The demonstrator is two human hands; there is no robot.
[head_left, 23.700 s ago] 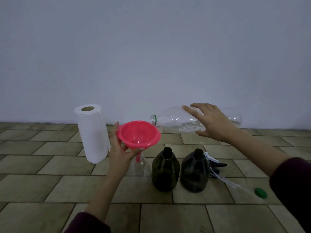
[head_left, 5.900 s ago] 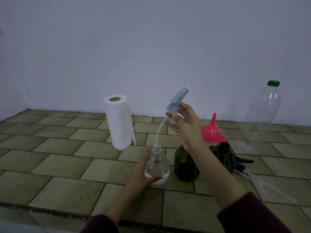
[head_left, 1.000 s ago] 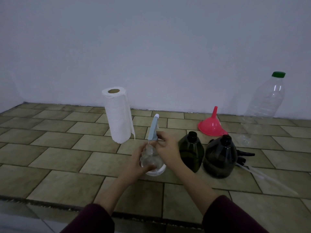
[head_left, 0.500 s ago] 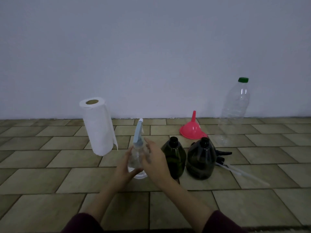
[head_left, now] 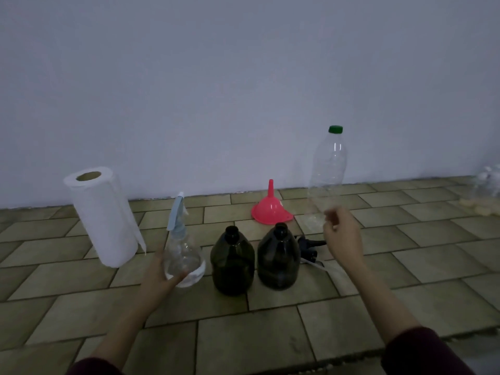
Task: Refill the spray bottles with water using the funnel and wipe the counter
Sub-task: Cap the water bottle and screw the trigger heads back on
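Head view: tiled counter (head_left: 81, 277) meets white wall (head_left: 243, 77); left grip (head_left: 159, 277) holds clear spray bottle (head_left: 184, 255).

Dim, flat, bluish light with no clear source; shadows are faint and soft. The right hand (head_left: 343, 236) is smeared by motion blur, its fingers indistinct. Beyond it, the clear plastic bottle (head_left: 328, 169) shows small glints. Tile lines bow toward the edges from the wide lens.
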